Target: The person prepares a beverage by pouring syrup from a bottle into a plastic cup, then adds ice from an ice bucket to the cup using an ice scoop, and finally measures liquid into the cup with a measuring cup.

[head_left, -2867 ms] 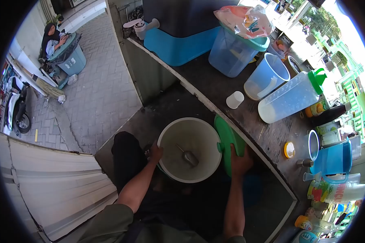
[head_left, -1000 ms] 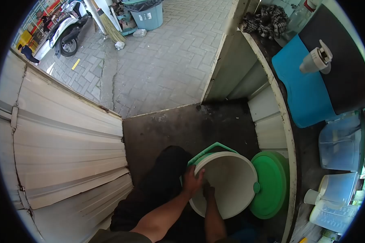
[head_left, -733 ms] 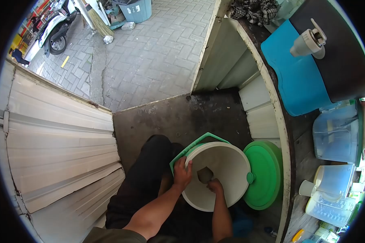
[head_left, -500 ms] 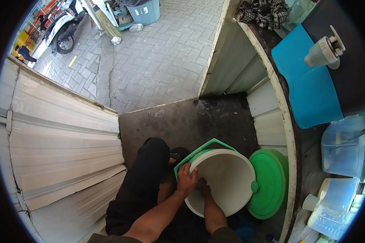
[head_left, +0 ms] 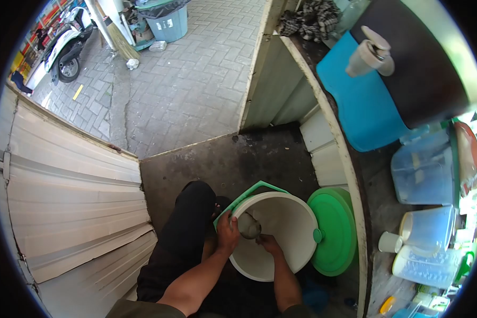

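Observation:
A deep bucket [head_left: 294, 241] with a pale inside and a green carrying handle [head_left: 261, 185] is tilted so its mouth faces me. My left hand [head_left: 228, 233] grips the left part of its rim, thumb over the edge. Inside the bucket, my right hand [head_left: 269, 244] is closed on the short handle of a round, greyish ladle [head_left: 250, 228], whose bowl lies close to the left inner wall. No contents can be made out in the bucket. A round green lid [head_left: 331, 231] leans beside the bucket on the right.
On the right, a shelf carries a blue and dark dispenser with a tap [head_left: 368, 58], plastic containers [head_left: 421, 175] and a small white cup [head_left: 390, 242]. Corrugated panels [head_left: 79, 180] stand on the left. Beyond the dark floor lie paving, a broom [head_left: 121, 40] and a bin [head_left: 167, 24].
My view has shifted, so the scene sits further left. My right hand has turned within the bucket, and the ladle's bowl now shows plainly. My left hand stays on the rim.

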The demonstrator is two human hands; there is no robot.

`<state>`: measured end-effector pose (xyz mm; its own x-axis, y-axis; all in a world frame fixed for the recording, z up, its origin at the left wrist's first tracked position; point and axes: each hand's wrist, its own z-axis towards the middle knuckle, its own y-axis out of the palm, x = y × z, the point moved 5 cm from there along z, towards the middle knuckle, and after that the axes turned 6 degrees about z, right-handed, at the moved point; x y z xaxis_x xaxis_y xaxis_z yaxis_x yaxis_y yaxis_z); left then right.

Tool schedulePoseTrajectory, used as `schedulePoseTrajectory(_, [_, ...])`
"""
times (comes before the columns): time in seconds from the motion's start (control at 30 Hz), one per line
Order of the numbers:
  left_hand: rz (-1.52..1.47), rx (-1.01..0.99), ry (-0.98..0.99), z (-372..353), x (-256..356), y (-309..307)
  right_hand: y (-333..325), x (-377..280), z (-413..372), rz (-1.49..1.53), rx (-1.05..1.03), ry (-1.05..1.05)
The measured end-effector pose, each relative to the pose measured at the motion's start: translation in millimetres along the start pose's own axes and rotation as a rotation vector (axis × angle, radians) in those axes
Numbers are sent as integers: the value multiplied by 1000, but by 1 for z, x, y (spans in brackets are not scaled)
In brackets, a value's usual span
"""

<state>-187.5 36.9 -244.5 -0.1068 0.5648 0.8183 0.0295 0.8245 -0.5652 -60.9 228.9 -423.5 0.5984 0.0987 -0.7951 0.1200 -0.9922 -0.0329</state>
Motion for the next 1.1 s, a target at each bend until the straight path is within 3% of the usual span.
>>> schedulePoseTrajectory(0.1, [27,32,78,-3,0,-1,8,-30,-23,107,76,-103])
schedulePoseTrajectory(0.17, [-243,17,-64,-3,-27,18,4,-44,-41,108,170,-96])
schedulePoseTrajectory(0.2, [-250,-13,-37,-1,-35,21,6,-46,-53,117,222,-78])
schedulePoseTrajectory(0.3, [-196,-172,13,2,-38,20,4,-57,-85,157,428,18])
schedulePoseTrajectory(0.37, [69,-208,20,-5,-25,20,4,-75,-104,135,529,27])
schedulePoseTrajectory(0.4, [78,-226,48,-15,-8,11,9,-79,-121,105,595,75])
schedulePoseTrajectory(0.47, [-25,48,498,-40,53,-25,18,-95,-150,203,660,55])
schedulePoseTrajectory(0.5, [-26,26,523,-52,78,-39,22,-95,-162,281,697,52])
schedulePoseTrajectory(0.57, [-363,9,654,-75,144,-64,23,-95,-167,309,702,-34])
schedulePoseTrajectory(0.6, [-385,-48,687,-92,172,-70,27,-91,-172,323,690,-99])
schedulePoseTrajectory(0.67, [-514,-378,1038,-134,241,-74,34,-53,-147,487,753,-214])
schedulePoseTrajectory(0.73, [-524,-698,1246,-178,308,-74,31,-58,-146,626,762,-365])
schedulePoseTrajectory(0.8, [-608,-843,1145,-210,362,-57,47,-111,-203,509,984,-503])
schedulePoseTrajectory(0.87, [-611,-866,1074,-230,399,-23,48,-155,-247,364,1169,-646])
schedulePoseTrajectory(0.93, [-575,-896,1050,-242,421,27,49,-88,-209,380,761,-108])
schedulePoseTrajectory(0.97, [-581,-883,1067,-244,432,35,55,-76,-210,409,729,-143])
schedulePoseTrajectory(1.03, [-554,-1061,1142,-255,451,47,51,-74,-228,422,701,-182])
schedulePoseTrajectory(1.1, [-511,-1131,1108,-258,460,51,61,-87,-256,404,636,-51])
